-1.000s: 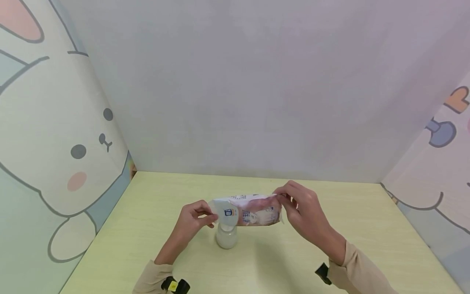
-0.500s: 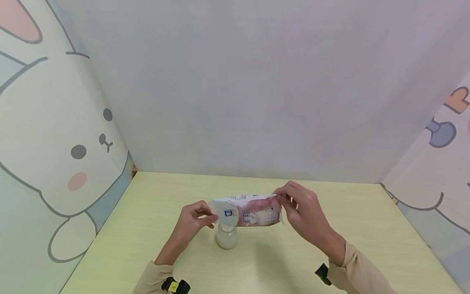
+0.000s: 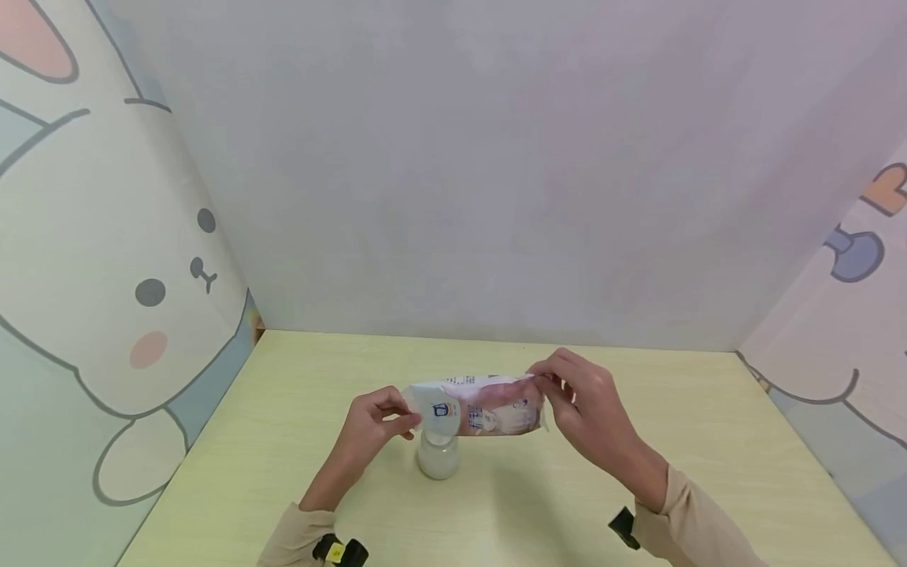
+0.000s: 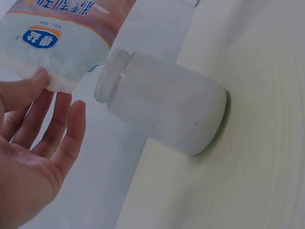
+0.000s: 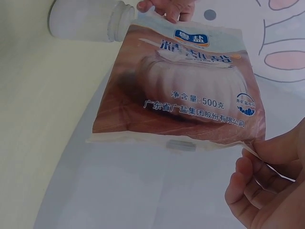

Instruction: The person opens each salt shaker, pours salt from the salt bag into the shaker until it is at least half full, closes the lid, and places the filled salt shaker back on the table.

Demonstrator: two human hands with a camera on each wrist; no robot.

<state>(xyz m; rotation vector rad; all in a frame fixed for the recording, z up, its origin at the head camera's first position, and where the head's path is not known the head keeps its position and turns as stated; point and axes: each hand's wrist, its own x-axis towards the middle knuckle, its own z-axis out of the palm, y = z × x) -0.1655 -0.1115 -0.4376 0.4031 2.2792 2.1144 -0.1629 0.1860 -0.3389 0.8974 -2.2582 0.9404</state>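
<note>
A printed bag of salt [image 5: 190,100], marked 500 g, hangs stretched between both hands above the table. My left hand [image 3: 372,424] pinches its pale end between thumb and fingers, close to the jar. My right hand [image 3: 584,402] pinches a corner of the sealed bottom edge, held higher. Below the bag's left end a glass jar [image 4: 167,102] stands upright on the table without a lid, white inside. In the left wrist view one corner of the bag reaches the jar's mouth. Whether salt is flowing there, I cannot tell.
The pale yellow table [image 3: 680,441] meets a plain grey-white back wall [image 3: 496,173]. Cartoon-printed panels [image 3: 92,236] stand along the left and right sides. Black straps [image 3: 340,550] sit on both beige sleeves.
Both hands, the bag and the jar keep practically the same places. Only a very slight shift of the head view shows.
</note>
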